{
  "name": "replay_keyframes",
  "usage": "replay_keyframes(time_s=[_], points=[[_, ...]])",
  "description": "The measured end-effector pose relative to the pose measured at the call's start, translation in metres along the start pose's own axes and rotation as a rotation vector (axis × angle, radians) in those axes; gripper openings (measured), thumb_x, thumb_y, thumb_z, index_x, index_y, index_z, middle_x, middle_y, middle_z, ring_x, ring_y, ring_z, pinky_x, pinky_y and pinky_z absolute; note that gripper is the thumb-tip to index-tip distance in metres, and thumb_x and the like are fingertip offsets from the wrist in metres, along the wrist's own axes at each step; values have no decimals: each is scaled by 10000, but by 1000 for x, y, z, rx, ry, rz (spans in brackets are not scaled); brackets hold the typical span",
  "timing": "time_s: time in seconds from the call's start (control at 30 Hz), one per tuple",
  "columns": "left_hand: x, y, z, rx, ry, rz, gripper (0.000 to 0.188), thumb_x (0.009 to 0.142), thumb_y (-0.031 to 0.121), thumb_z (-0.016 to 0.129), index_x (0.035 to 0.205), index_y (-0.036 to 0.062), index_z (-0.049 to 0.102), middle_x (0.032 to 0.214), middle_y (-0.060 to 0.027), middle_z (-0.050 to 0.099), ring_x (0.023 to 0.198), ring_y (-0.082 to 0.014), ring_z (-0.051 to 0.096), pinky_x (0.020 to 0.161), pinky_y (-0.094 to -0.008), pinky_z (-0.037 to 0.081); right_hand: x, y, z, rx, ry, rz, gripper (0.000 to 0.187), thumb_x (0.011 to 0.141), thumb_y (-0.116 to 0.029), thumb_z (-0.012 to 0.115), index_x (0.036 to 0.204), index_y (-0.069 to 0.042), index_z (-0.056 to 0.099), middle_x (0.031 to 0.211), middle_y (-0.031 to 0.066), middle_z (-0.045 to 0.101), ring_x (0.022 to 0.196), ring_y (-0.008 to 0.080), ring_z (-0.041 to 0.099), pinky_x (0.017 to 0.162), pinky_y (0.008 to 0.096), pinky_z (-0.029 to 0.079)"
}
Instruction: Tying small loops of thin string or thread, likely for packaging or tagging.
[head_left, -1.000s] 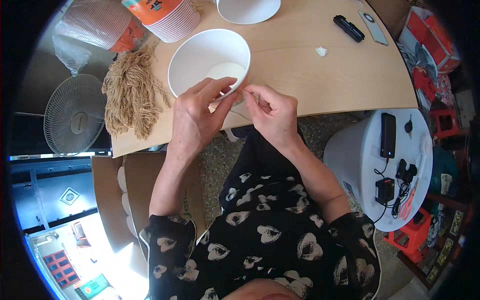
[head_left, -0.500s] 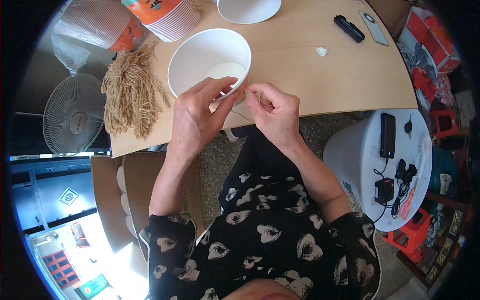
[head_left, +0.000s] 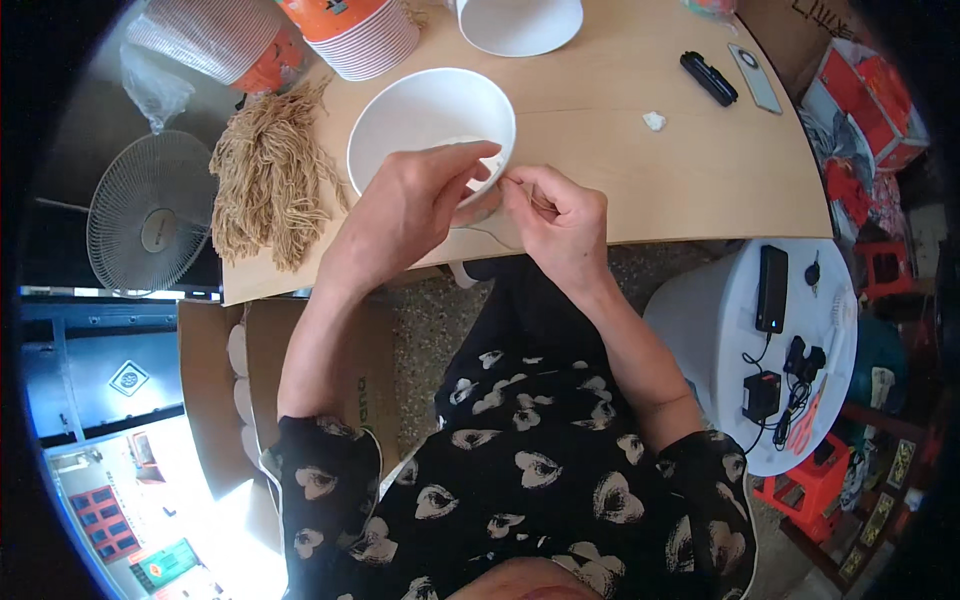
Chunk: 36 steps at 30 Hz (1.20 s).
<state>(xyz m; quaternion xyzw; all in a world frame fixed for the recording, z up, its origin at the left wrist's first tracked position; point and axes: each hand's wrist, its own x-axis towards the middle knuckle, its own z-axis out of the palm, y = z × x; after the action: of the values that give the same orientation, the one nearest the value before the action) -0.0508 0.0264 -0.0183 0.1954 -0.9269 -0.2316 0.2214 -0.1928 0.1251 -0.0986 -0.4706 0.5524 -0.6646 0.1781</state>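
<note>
A white-lined paper bucket (head_left: 400, 110) stands near the front edge of the table, its open mouth tipped toward me. My left hand (head_left: 405, 205) reaches over its near rim, fingers bent inside against the wall; the thumb is mostly hidden. At the rim's right side my right hand (head_left: 558, 218) pinches a thin tan cord (head_left: 492, 234) between thumb and forefinger. Part of the cord hangs in a loop below the rim, between the hands. Left of the bucket lies a thick bundle of similar tan cords (head_left: 268, 180).
Stacked orange paper buckets (head_left: 365, 45) and another white bucket (head_left: 520, 25) stand at the back. A black object (head_left: 708, 78), a phone (head_left: 755, 78) and a white scrap (head_left: 654, 121) lie to the right. A fan (head_left: 152, 215) is at left; a white drum (head_left: 700, 330) holds cables and scissors.
My left hand has turned, its forefinger stretching further over the rim and its thumb passing out of sight. The right hand keeps its pinch at the rim. The whole view has shifted slightly.
</note>
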Motion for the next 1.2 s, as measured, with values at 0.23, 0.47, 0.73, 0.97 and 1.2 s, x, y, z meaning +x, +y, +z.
replay_keyframes(time_s=[0.23, 0.47, 0.73, 0.97, 1.2], points=[[11, -11, 2, -168, -60, -4, 151, 826, 64, 680, 966, 11, 705, 784, -185, 686, 673, -328, 676, 618, -371, 527, 2, 1, -5, -40, -52, 36, 65, 876, -27, 686, 922, 18, 695, 550, -51, 463, 524, -2, 409, 467, 203, 318], [16, -11, 4, -97, -52, 24, 86, 822, 69, 647, 873, 11, 684, 755, -177, 686, 656, -341, 671, 625, -392, 531, 6, 0, -9, -41, -81, 69, 44, 881, -35, 688, 902, 4, 688, 568, -89, 392, 525, -4, 337, 470, 209, 262], [14, -25, 4, -178, 43, -33, 92, 829, 31, 587, 890, -19, 634, 714, -176, 673, 651, -326, 686, 630, -387, 541, 7, -1, -16, 12, -74, 92, 143, 910, -66, 673, 1029, 10, 658, 621, -68, 453, 562, -2, 375, 490, 190, 283], [17, -27, 6, -425, 188, -59, 126, 907, 87, 589, 946, -28, 623, 806, -113, 695, 747, -191, 705, 632, -331, 562, 27, -16, -23, -96, -84, -16, 187, 926, -78, 645, 1098, -7, 661, 648, -46, 511, 567, 13, 402, 501, 198, 325], [15, -26, -5, -531, 65, -34, 193, 950, 171, 619, 1081, 29, 618, 1130, -50, 651, 1030, -111, 610, 763, -278, 529, 42, -25, -20, -116, -338, 91, 183, 901, -78, 682, 1066, 0, 689, 644, -42, 544, 575, 12, 433, 511, 198, 354]])
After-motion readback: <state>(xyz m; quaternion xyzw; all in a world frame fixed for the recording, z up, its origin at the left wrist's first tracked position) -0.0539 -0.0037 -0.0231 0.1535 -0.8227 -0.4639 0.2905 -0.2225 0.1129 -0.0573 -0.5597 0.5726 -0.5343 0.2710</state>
